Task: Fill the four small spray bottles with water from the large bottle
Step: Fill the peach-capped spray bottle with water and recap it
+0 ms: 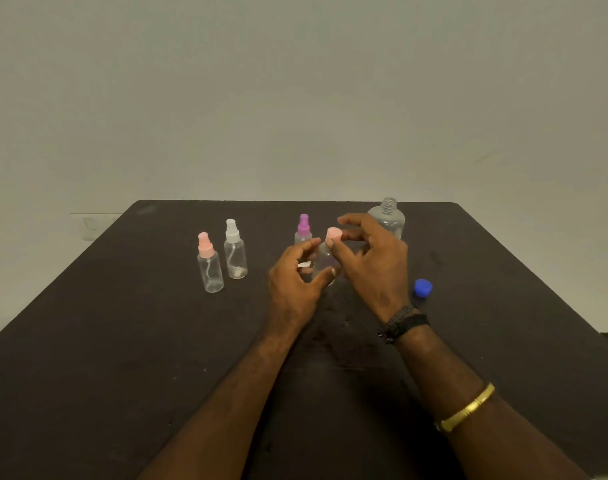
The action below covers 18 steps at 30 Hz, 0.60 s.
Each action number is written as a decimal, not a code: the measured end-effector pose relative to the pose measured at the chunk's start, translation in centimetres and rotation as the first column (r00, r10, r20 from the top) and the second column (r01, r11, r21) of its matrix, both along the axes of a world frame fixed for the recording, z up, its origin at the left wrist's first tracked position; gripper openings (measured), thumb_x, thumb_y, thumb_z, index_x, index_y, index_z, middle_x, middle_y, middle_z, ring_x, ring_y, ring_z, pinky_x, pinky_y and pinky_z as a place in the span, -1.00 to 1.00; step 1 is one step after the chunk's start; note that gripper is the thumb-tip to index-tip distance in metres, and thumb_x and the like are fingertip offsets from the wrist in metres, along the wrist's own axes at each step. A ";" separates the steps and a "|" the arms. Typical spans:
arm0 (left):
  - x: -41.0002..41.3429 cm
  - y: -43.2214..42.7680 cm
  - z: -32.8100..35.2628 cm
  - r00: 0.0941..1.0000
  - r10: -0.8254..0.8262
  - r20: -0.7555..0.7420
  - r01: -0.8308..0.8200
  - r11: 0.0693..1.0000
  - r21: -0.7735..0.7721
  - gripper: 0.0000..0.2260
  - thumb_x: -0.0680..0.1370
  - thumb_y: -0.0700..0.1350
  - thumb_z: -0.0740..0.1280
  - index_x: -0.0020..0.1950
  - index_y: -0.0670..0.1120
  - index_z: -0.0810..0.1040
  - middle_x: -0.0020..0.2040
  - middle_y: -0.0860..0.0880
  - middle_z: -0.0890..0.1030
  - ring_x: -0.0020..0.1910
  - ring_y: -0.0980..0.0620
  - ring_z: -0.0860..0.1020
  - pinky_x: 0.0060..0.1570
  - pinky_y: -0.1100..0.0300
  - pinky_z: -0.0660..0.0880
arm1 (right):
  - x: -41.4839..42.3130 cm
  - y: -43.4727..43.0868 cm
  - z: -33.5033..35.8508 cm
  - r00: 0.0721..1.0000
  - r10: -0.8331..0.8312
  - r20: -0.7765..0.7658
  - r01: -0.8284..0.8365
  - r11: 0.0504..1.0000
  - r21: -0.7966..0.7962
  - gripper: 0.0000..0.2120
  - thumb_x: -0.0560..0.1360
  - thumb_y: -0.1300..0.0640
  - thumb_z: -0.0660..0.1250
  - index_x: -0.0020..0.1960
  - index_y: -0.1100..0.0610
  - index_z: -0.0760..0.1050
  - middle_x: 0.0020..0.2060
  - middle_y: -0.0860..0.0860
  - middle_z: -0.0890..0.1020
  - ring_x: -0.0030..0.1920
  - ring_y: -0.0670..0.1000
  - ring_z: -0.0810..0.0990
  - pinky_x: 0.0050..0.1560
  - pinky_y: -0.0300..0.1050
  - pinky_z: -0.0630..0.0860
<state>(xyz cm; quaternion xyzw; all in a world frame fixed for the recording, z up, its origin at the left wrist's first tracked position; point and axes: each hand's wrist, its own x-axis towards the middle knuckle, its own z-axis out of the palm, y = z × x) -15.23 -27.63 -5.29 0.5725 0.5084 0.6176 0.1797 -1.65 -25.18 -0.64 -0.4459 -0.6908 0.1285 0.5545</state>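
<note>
My left hand (295, 278) curls round the small clear plastic spray bottle (325, 263). My right hand (372, 265) pinches its round pink spray cap (333, 234). If I twist carelessly, I could knock over the uncapped large clear plastic bottle (387, 220) just behind and spill its water.

Four sprayers (210, 268) (235, 258) (303, 233) (324, 262), one bottle (387, 220), one cap (422, 288)
</note>
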 end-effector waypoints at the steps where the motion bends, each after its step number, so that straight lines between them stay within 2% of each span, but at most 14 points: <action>1: 0.2 0.0 -0.1 1.000 -0.029 0.005 0.029 0.999 -0.020 -0.52 0.45 -0.09 0.58 0.34 -0.07 0.59 0.18 0.05 0.67 0.14 0.15 0.64 0.06 0.23 0.63 | 0.4 -0.2 -0.3 1.000 -0.001 0.000 0.001 1.000 0.002 -0.75 0.53 -0.04 0.50 0.17 -0.03 0.62 -0.10 -0.21 0.69 -0.26 -0.15 0.64 -0.24 -0.24 0.56; 5: 0.7 -0.2 -0.1 0.996 -0.091 0.008 0.091 0.993 -0.074 -0.56 0.44 -0.07 0.59 0.29 -0.06 0.62 0.10 0.04 0.70 0.08 0.17 0.66 0.02 0.26 0.65 | 1.1 -0.7 -1.3 1.000 0.000 -0.015 0.001 1.000 0.009 -0.78 0.52 -0.01 0.51 0.14 -0.02 0.64 -0.13 -0.21 0.68 -0.39 -0.05 0.56 -0.31 -0.20 0.58; 8: 0.7 -0.2 -0.3 0.995 -0.098 -0.012 0.096 0.990 -0.104 -0.57 0.44 -0.09 0.58 0.28 -0.08 0.63 0.10 0.01 0.71 0.07 0.13 0.68 0.03 0.21 0.66 | 1.3 -0.8 -2.0 1.000 0.007 -0.019 -0.007 1.000 0.012 -0.84 0.50 0.04 0.51 0.07 -0.04 0.63 -0.15 -0.28 0.63 -0.34 -0.05 0.58 -0.29 -0.12 0.60; 10: 0.7 -0.3 -0.3 0.994 -0.100 -0.036 0.095 0.988 -0.122 -0.60 0.44 -0.11 0.58 0.26 -0.08 0.64 0.09 0.00 0.71 0.06 0.09 0.69 0.04 0.14 0.68 | 1.3 -0.7 -2.2 1.000 0.015 -0.019 -0.015 1.000 0.006 -0.83 0.49 0.00 0.53 0.04 -0.05 0.61 -0.15 -0.26 0.63 -0.28 -0.06 0.61 -0.26 -0.12 0.61; 12: 0.8 -0.2 -0.4 0.993 -0.107 -0.054 0.100 0.987 -0.123 -0.62 0.43 -0.12 0.59 0.22 -0.09 0.66 0.06 0.00 0.72 0.04 0.08 0.70 0.01 0.12 0.69 | 1.4 -0.4 -2.3 0.999 0.017 -0.028 -0.017 1.000 -0.001 -0.79 0.45 -0.03 0.56 0.00 -0.01 0.60 -0.16 -0.20 0.63 -0.23 -0.07 0.61 -0.23 -0.16 0.61; 15: 1.0 -0.5 -0.3 0.989 -0.115 -0.094 0.104 0.988 -0.118 -0.61 0.42 -0.11 0.61 0.21 -0.09 0.66 0.01 0.03 0.71 0.00 0.12 0.69 -0.04 0.21 0.67 | 1.5 -0.2 -2.2 0.996 0.025 -0.082 -0.026 1.000 -0.009 -0.76 0.40 0.04 0.62 -0.05 0.06 0.60 -0.20 -0.14 0.65 -0.17 -0.12 0.63 -0.20 -0.31 0.58; 18: 1.0 -0.6 -0.1 0.986 -0.133 -0.096 0.122 0.986 -0.114 -0.59 0.41 -0.10 0.61 0.22 -0.09 0.65 -0.01 0.04 0.71 -0.02 0.15 0.69 -0.05 0.25 0.66 | 1.6 -0.2 -2.1 0.994 0.048 -0.099 -0.050 0.999 -0.012 -0.77 0.40 0.08 0.62 -0.05 0.07 0.61 -0.21 -0.13 0.66 -0.16 -0.12 0.64 -0.19 -0.35 0.57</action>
